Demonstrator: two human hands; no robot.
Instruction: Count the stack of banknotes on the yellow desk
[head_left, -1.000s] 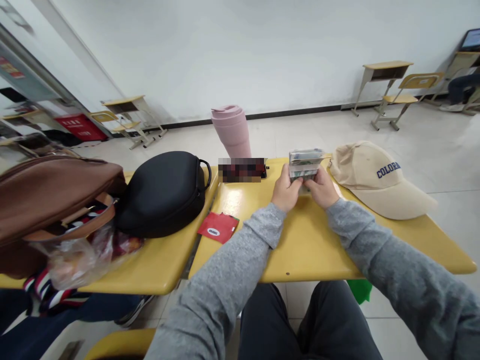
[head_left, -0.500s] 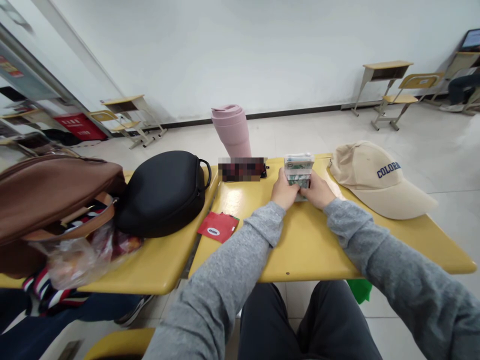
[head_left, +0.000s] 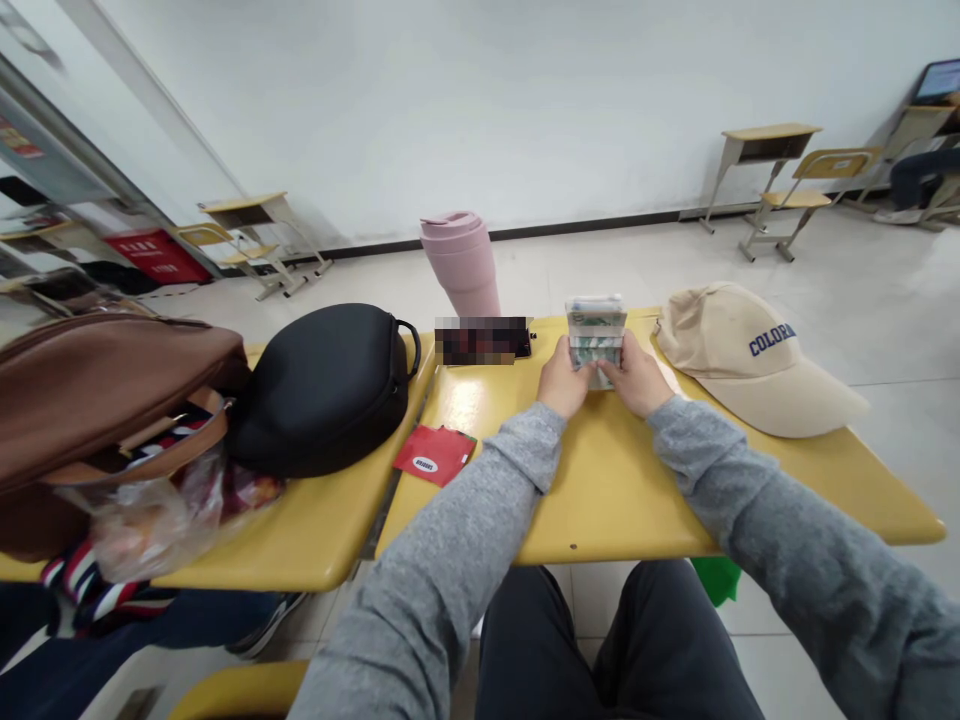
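Observation:
A thick stack of green banknotes (head_left: 597, 322) with a pale paper band round it stands tilted toward me above the yellow desk (head_left: 600, 480). My left hand (head_left: 564, 380) closes on its left side, thumb across the near face. On the opposite side my right hand (head_left: 637, 375) grips it in the same way, the two thumbs almost meeting at the lower part. Fingers behind the stack are hidden. To the right of my right hand lies a beige cap (head_left: 739, 360) with dark lettering. A red packet (head_left: 435, 454) rests flat near my left forearm.
A pink tumbler (head_left: 461, 260) stands at the desk's far edge, behind a blurred-out dark object (head_left: 484, 341). On the adjoining left desk are a black rounded case (head_left: 322, 385), a brown bag (head_left: 112, 390) and a clear plastic bag (head_left: 142, 520). A person's leg (head_left: 202, 625) shows below.
The stack is tipped up slightly more and my thumbs have shifted a little on its near face. Both hands keep their hold. The view has drifted slightly.

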